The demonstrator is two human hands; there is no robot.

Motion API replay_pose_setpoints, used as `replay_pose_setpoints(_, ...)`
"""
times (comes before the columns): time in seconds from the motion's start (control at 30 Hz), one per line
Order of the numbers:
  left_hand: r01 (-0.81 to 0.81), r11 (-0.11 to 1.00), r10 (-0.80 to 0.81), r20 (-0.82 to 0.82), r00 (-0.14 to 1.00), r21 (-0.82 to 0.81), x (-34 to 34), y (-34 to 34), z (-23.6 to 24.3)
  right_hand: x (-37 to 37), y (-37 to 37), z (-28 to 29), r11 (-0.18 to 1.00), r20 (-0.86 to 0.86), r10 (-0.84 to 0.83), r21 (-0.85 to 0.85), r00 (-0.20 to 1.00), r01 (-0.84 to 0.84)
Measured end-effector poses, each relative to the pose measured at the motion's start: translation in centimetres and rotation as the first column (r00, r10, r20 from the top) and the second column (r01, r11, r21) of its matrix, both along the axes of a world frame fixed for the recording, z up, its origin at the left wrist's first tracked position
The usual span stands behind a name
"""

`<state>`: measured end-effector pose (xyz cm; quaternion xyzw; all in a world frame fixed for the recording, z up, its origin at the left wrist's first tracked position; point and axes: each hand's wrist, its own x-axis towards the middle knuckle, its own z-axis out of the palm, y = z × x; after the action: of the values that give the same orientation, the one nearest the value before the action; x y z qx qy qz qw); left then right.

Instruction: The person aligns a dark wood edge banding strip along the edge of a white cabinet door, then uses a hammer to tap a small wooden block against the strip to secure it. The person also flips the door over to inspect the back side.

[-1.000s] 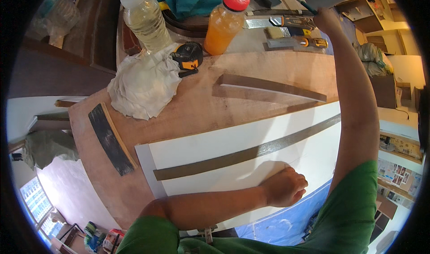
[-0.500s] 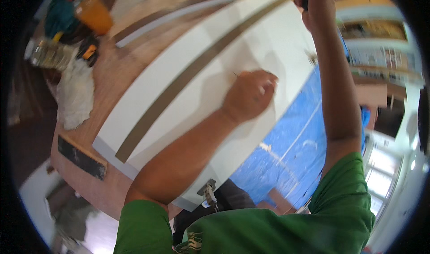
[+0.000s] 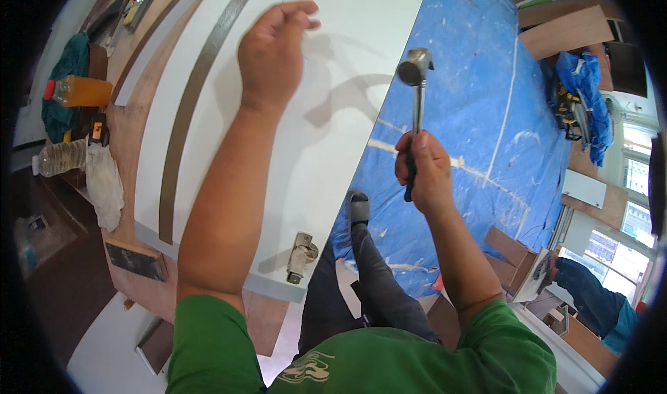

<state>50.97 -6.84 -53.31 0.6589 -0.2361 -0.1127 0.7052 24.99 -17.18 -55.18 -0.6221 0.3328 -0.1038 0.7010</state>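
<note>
My right hand (image 3: 429, 172) grips the dark handle of a claw hammer (image 3: 418, 92), held upright with its metal head at the far end. The hammer hangs over the blue floor sheet, right of a white panel (image 3: 306, 165), and casts a shadow on it. Over the panel's far part is my left hand (image 3: 272, 61), thumb and fingers drawn together; a thin dark sliver shows by the fingers, too small to name. Left of that hand runs a long curved brown strip (image 3: 198, 92) on the panel. A metal hinge (image 3: 301, 258) is fixed at the panel's near right corner.
The panel lies on a wooden table (image 3: 128, 140). Along its left side are an orange drink bottle (image 3: 83, 90), a clear bottle (image 3: 61, 159), a white rag (image 3: 104, 189) and a black-faced block (image 3: 135, 258). Blue sheeting (image 3: 472, 116) covers the floor; another person (image 3: 590, 290) is at right.
The view has turned. My right hand has come down from the top right with the hammer, now fully in sight. My left hand shows farther up the picture, still over the panel.
</note>
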Motion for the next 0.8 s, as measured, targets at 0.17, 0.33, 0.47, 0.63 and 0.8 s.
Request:
replay_pose_setpoints(0.17,0.022,0.994,-0.023,-0.001,1.0,-0.112,1.4,0.8,-1.0,-1.8,5.0,-4.0,0.996,0.071,0.09,-0.007,0.993,-0.09)
replay_pose_setpoints(0.33,-0.054,0.998,0.052,-0.063,0.997,-0.025,0.4,0.4,0.1,-3.9,8.8,-3.1,0.924,0.155,0.343,-0.234,0.927,-0.303)
replay_pose_setpoints(0.47,-0.127,0.992,0.125,0.062,0.99,0.025,0.0,0.2,0.5,-4.3,9.9,-4.0,0.881,0.155,0.44,-0.268,0.885,-0.391)
replay_pose_setpoints(0.63,-0.287,0.92,0.124,0.497,0.859,0.266,-0.4,-0.1,-1.1,-3.1,9.7,-4.3,0.896,0.192,0.394,-0.3,0.899,-0.328)
replay_pose_setpoints(0.8,-0.312,0.841,0.029,0.538,0.842,0.442,-0.1,0.1,-1.8,-2.0,8.7,-4.2,0.901,0.189,0.373,-0.307,0.908,-0.307)
